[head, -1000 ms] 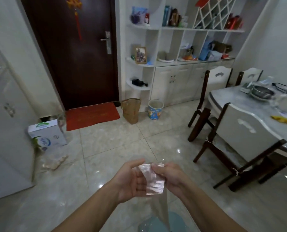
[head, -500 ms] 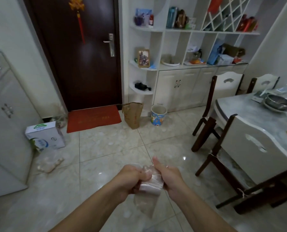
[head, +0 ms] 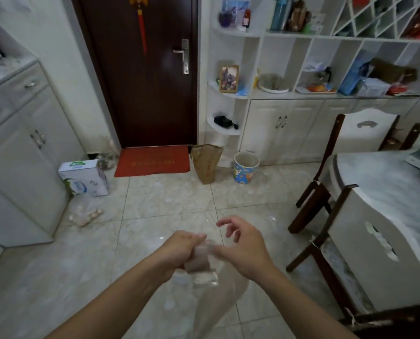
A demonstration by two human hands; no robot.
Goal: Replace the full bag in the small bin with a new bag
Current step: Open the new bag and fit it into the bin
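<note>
No legible txt: print on white carton (head: 85, 177) & red doormat (head: 152, 162) too blurred.

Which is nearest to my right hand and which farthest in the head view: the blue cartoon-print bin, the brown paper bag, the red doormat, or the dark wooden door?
From the right hand:
1. Blue cartoon-print bin, ahead by the white cabinets.
2. Brown paper bag, just left of the bin; too close to call between these two.
3. Red doormat, farther left.
4. Dark wooden door, behind the mat.

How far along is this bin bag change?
The small bin by the cabinets looks unlined, so the full bag seems already out. In hand: the left hand grips the folded clear new bag while the right hand works at it. Left: opening it and lining the bin.
</note>
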